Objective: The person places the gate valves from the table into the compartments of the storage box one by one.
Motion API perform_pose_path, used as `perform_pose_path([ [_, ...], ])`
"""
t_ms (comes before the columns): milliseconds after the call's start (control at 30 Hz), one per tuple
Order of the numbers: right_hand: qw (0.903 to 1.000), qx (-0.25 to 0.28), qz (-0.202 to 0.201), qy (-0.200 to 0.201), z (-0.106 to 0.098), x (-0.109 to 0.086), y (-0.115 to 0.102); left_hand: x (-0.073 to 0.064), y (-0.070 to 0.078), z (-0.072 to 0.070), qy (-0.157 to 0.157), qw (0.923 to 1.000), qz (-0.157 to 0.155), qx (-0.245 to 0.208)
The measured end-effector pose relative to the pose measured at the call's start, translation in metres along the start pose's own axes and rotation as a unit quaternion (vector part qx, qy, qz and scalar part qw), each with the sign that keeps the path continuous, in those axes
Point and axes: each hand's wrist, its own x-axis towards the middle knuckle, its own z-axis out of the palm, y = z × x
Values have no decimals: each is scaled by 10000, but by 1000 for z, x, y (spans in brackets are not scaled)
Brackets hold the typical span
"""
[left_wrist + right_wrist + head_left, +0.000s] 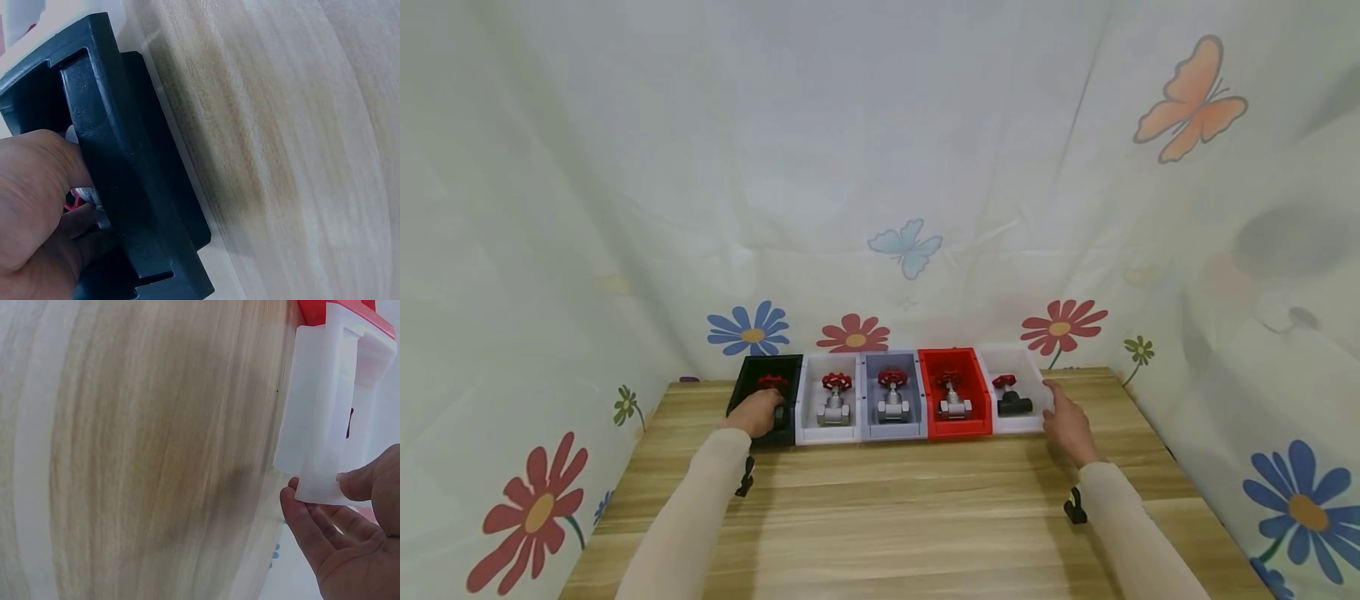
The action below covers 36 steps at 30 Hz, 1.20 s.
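Observation:
My left hand (758, 412) reaches into the black bin (766, 364) at the left end of a row. In the left wrist view, its thumb and fingers (62, 156) curl round a valve, largely hidden by the hand; a bit of its red handwheel (73, 201) and some metal show. At the row's right end, my right hand (1067, 423) grips the side wall of a white bin (317, 481), thumb at the rim and fingers outside and below. Inside that bin lies a black valve (1015, 404) with a red handwheel.
Between the end bins stand a white bin (803, 417), a grey-blue bin (891, 430) and a red bin (962, 429). They hold silver valves with red handwheels, such as the middle one (892, 404). A flower-printed curtain (1000, 167) rises behind the wooden table (910, 517).

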Motion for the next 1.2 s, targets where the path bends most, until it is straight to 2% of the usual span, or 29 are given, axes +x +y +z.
perform_pose_path([
  [167, 9998, -51, -179, 123, 0, 1, 1, 1, 1, -3, -104, 9999, -119, -51],
  [300, 9998, -34, -168, 127, 0, 2, 0, 3, 2, -4, -185, 9995, -246, -30],
  [467, 9998, -20, -151, 133, 1, 4, 1, 5, 1, -1, -132, 9991, -411, -15],
  [833, 9999, -47, -89, -28, -1, 9, 2, 0, -4, -6, 155, 9994, -297, 108],
  [967, 9998, -49, -159, -93, -4, 10, 2, -6, -2, -11, 156, 9993, -325, 65],
  [1067, 9993, -107, -346, 14, -5, 9, 2, -10, 2, -16, 136, 9992, -360, -44],
  [1200, 9965, -225, -680, 439, -7, 7, -1, -14, 7, -21, 257, 9991, -333, -110],
])
